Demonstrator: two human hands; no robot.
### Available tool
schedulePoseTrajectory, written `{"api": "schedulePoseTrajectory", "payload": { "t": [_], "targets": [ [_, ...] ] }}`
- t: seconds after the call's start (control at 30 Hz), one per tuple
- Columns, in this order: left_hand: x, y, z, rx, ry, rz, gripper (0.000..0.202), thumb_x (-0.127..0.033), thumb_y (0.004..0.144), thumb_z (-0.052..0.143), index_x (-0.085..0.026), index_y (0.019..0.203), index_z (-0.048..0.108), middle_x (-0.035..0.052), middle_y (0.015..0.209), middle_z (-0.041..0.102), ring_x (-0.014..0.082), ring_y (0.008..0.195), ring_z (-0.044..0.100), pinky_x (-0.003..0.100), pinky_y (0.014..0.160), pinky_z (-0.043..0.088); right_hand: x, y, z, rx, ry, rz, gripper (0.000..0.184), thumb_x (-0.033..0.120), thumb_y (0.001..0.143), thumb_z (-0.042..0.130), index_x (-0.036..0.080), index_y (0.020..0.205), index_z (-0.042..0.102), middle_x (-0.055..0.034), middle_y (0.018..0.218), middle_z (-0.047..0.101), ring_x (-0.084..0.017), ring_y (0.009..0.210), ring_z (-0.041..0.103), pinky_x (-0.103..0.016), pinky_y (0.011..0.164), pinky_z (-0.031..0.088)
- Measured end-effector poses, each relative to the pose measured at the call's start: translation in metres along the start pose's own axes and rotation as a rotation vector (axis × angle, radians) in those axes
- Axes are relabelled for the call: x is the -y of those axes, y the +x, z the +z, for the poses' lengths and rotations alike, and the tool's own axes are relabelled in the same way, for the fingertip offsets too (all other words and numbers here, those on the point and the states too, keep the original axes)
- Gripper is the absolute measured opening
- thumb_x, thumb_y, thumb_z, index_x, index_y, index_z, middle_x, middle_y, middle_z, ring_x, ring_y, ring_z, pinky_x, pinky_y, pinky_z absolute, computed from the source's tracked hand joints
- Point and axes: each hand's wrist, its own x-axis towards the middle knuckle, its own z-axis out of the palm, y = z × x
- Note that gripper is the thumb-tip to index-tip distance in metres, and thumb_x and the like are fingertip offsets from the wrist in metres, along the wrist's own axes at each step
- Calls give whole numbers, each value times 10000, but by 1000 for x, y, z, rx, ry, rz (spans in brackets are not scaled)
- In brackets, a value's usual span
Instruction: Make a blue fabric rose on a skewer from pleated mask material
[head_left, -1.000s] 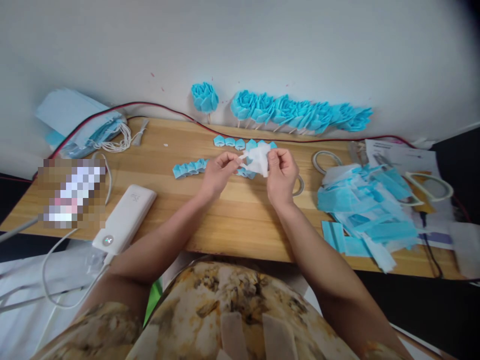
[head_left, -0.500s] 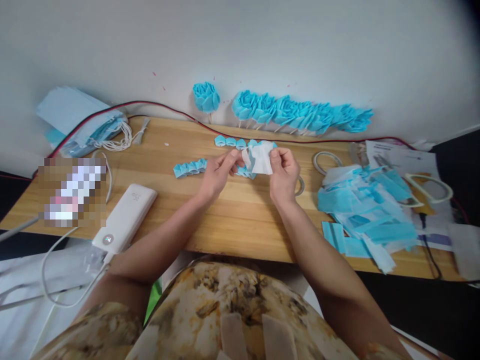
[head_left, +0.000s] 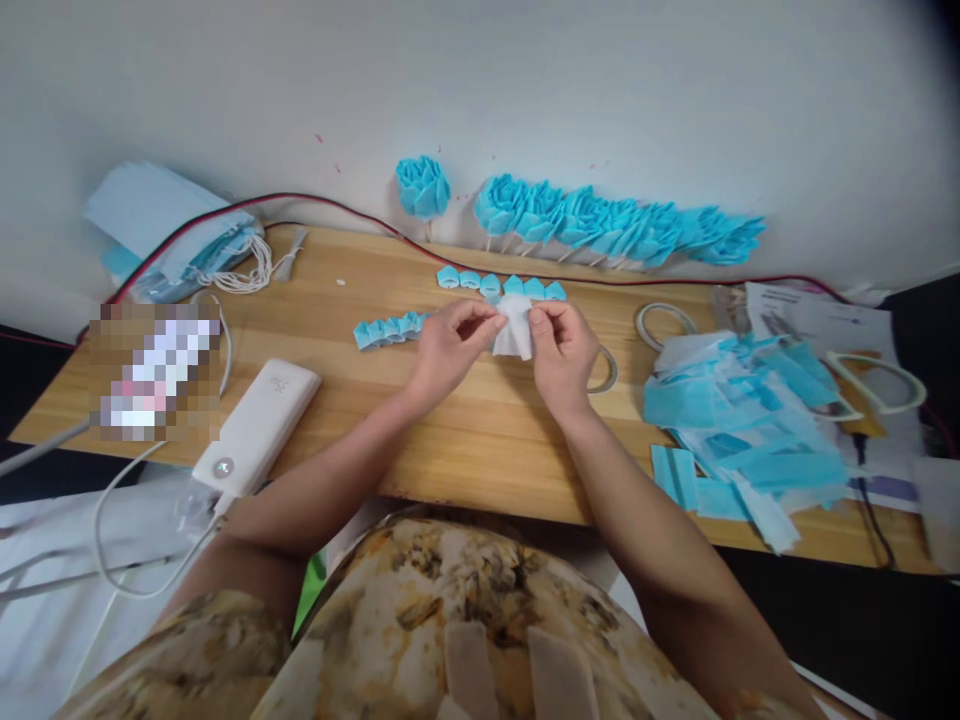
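Note:
A small white piece of thin fabric (head_left: 513, 335) is stretched between my two hands above the middle of the table. My left hand (head_left: 454, 350) pinches its left edge between thumb and fingers, and my right hand (head_left: 561, 348) pinches the right edge. The piece is gathered towards its top and flares at the bottom. Just behind it lies a row of small folded blue pieces (head_left: 470, 281). Another row of folded blue pieces (head_left: 388, 329) sits left of my left hand, partly hidden by it. A roll of tape (head_left: 606, 370) lies beside my right hand.
Blue fabric flowers on sticks (head_left: 581, 220) lean against the wall. On the right are a heap of blue and white strips (head_left: 742, 420), a second tape roll (head_left: 666, 322) and scissors (head_left: 885, 385). A white power bank (head_left: 259, 425), cables and stacked pale sheets (head_left: 165, 215) occupy the left.
My hands have come closer together, and the white piece between them has gone from fairly flat to gathered. My left hand has shifted slightly right. The whole view has shifted a little.

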Motion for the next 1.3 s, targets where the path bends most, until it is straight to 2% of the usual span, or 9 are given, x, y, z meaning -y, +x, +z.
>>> {"api": "schedulePoseTrajectory", "payload": {
  "t": [0.27,0.43,0.6,0.73,0.83,0.93,1.1,1.2,1.3],
  "targets": [
    [0,5,-3,-10,-128,-105,238,-351,861,745,-175,726,660,-20,687,600,93,629,487,236,605,409,2,-1,0,23,-41,-31,233,430,993,603,237,894,689,25,788,691,-132,691,601,-277,663,476],
    [-5,6,-5,-6,-141,-164,260,-280,880,721,-181,671,603,-54,595,470,84,577,399,238,584,364,-1,1,0,-19,2,35,344,551,973,608,229,878,685,21,757,653,-131,668,558,-277,623,446],
    [-1,8,-5,-62,-176,-188,260,-286,923,673,-183,698,594,-38,627,500,88,582,411,235,571,361,-11,7,5,-77,187,194,473,697,892,648,227,836,653,25,736,576,-126,663,503,-263,601,427],
    [3,9,-6,-120,-206,-230,181,-360,956,658,-199,873,651,7,815,636,113,694,547,228,611,441,-22,10,7,-108,317,307,495,722,826,707,231,829,650,26,758,553,-125,668,491,-257,610,418],
    [1,7,-6,-72,-229,-231,242,-436,970,647,-213,1055,684,54,1068,697,154,890,636,242,681,508,-22,9,7,-96,337,322,469,698,819,732,233,825,663,25,765,559,-129,684,501,-257,622,424],
    [-1,5,-5,-4,-248,-235,324,-483,962,664,-216,1142,688,72,1147,692,183,961,651,259,696,536,-16,8,7,-73,349,309,453,679,821,746,232,817,670,31,753,561,-121,677,494,-247,608,412],
    [-2,6,-3,85,-290,-337,367,-464,921,747,-246,1207,677,37,991,696,163,791,667,243,587,510,-11,8,6,-52,376,315,475,687,791,768,222,802,673,39,729,557,-110,658,469,-240,592,394],
    [0,7,-3,107,-323,-351,221,-356,899,777,-198,1041,716,9,836,685,106,649,620,209,533,474,-12,8,6,-57,381,318,478,689,784,772,221,802,677,37,727,559,-113,660,470,-242,590,394],
    [1,8,-4,71,-309,-342,123,-262,890,765,-164,842,709,-15,702,654,65,562,561,181,514,448,-15,10,6,-73,384,322,473,683,780,777,222,810,681,37,737,571,-113,666,479,-243,597,400]
  ]
}}
